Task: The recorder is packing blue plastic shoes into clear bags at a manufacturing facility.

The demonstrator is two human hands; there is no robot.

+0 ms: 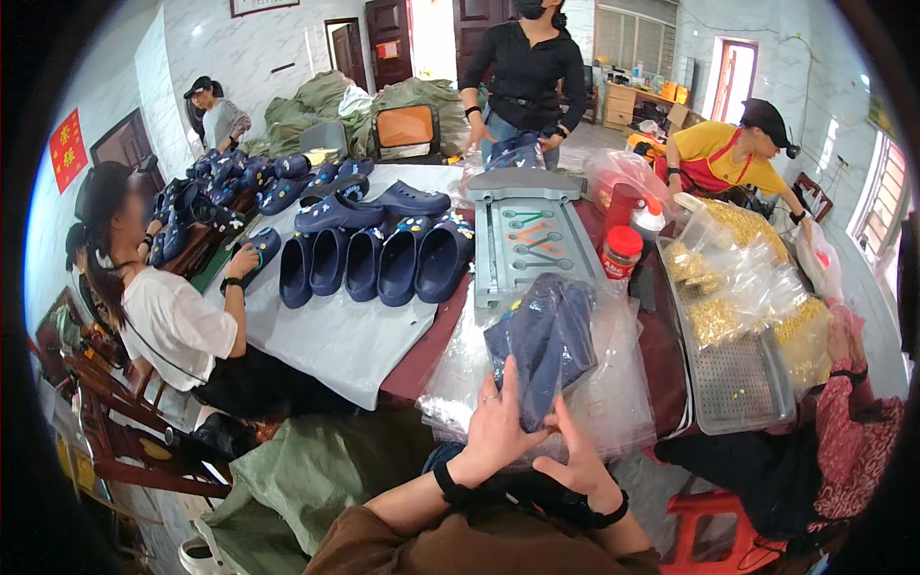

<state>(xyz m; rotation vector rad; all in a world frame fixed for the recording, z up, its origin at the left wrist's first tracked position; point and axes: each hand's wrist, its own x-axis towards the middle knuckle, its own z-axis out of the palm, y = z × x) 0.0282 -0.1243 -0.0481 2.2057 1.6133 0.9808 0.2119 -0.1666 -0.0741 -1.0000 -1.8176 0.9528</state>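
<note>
In front of me, a clear plastic bag with navy clogs (548, 343) lies on a pile of flat clear plastic bags (609, 407). My left hand (503, 422), a ring on one finger, rests against the package's lower left side with fingers stretched out. My right hand (580, 455) is at its lower right edge, thumb and fingers spread apart. Neither hand wraps round the package. Just beyond it stands a grey plastic rack (494, 244) with green and orange scissor-like shapes on its panel. Navy clogs (369, 259) with small charms stand in a row to the left.
A red-lidded jar (621, 251) stands right of the rack. Farther right, a metal tray (733, 374) holds bags of small yellow pieces (714, 321). A co-worker (182, 311) at the left handles a clog. Other people work around the table. A red stool (709, 532) stands low at right.
</note>
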